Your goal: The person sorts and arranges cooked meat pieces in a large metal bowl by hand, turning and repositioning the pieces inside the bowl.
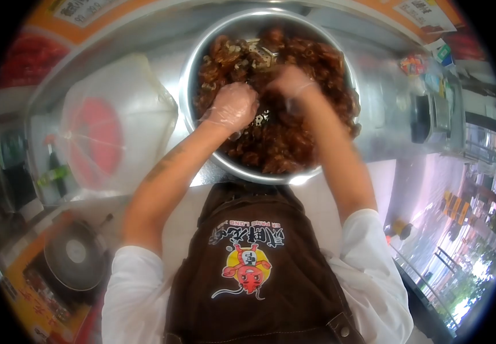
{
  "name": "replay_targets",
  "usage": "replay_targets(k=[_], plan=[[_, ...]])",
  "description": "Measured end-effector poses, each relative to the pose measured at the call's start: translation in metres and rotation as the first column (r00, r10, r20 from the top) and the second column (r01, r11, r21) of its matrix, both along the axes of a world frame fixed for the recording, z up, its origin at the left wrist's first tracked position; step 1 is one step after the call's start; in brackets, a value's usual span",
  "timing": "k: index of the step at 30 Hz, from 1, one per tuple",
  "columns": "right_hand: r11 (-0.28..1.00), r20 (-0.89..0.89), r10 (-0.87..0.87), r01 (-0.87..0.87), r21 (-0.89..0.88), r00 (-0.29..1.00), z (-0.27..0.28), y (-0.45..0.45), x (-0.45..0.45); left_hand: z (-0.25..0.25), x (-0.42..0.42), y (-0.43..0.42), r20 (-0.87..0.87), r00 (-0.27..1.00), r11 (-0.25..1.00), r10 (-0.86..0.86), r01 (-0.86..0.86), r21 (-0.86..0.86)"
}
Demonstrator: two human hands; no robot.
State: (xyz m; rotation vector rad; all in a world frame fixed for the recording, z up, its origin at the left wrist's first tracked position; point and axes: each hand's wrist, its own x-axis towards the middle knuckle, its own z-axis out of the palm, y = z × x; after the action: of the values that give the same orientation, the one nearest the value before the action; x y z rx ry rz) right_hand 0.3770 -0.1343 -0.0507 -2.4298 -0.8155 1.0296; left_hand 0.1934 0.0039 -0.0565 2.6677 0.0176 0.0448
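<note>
A large round metal bowl (189,106) holds a heap of dark brown, glossy food pieces (282,143), too blurred to name more exactly. My left hand (236,106), in a clear plastic glove, is in the left half of the bowl at the food. Its fingers look curled, and whatever they hold is hidden. Smeared by motion, my right hand (291,83) reaches among the pieces a little farther right and back; its fingers do not show clearly. Perforated light metal (262,54) shows between the pieces near the back and middle.
The bowl stands on a metal counter (374,86). To its left is a translucent plastic bag (145,109) beside a red round shape (96,137). A bottle with a green label (57,169) is farther left. Small packets (413,65) lie at the right.
</note>
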Motion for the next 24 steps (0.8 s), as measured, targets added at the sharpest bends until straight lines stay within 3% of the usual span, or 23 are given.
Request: replay_targets(k=[1,3,4,7,9,10,13,16,23,24], plan=[[0.998,0.11,0.026,-0.032,0.059,0.994,0.002,-0.007,0.021,0.003,0.0,-0.001,0.02,0.998,0.998,0.064,-0.063,-0.023],[0.935,-0.06,-0.273,0.28,0.217,0.96,-0.005,-0.021,0.058,0.003,0.001,-0.003,0.035,0.99,0.99,0.138,-0.137,-0.04],[0.993,0.289,-0.05,0.018,0.113,0.956,0.003,-0.023,0.076,0.004,0.002,-0.004,0.056,0.978,0.978,0.202,-0.199,-0.054],[0.99,0.262,0.082,-0.109,0.089,0.962,0.001,-0.023,0.09,0.007,-0.001,-0.012,0.101,0.955,0.957,0.281,-0.271,-0.1],[0.881,0.325,0.452,-0.473,-0.014,0.831,-0.03,-0.012,0.095,0.008,-0.005,-0.017,0.107,0.944,0.945,0.312,-0.296,-0.139],[0.877,0.324,0.458,-0.48,-0.014,0.827,-0.028,-0.004,0.09,0.009,-0.007,-0.021,0.112,0.935,0.933,0.335,-0.313,-0.178],[0.763,0.243,0.645,-0.589,-0.265,0.725,-0.023,0.02,0.068,0.017,-0.015,-0.027,0.121,0.923,0.914,0.365,-0.331,-0.234],[0.692,0.153,0.706,-0.628,-0.355,0.692,-0.044,0.036,0.073,0.019,-0.028,-0.03,0.107,0.914,0.889,0.392,-0.345,-0.302],[0.575,0.083,0.809,-0.751,-0.324,0.582,-0.056,0.053,0.087,0.032,-0.057,-0.042,0.102,0.867,0.835,0.488,-0.429,-0.345],[0.565,-0.031,0.785,-0.736,-0.372,0.619,-0.05,0.058,0.088,0.035,-0.06,-0.045,0.104,0.863,0.827,0.494,-0.429,-0.363]])
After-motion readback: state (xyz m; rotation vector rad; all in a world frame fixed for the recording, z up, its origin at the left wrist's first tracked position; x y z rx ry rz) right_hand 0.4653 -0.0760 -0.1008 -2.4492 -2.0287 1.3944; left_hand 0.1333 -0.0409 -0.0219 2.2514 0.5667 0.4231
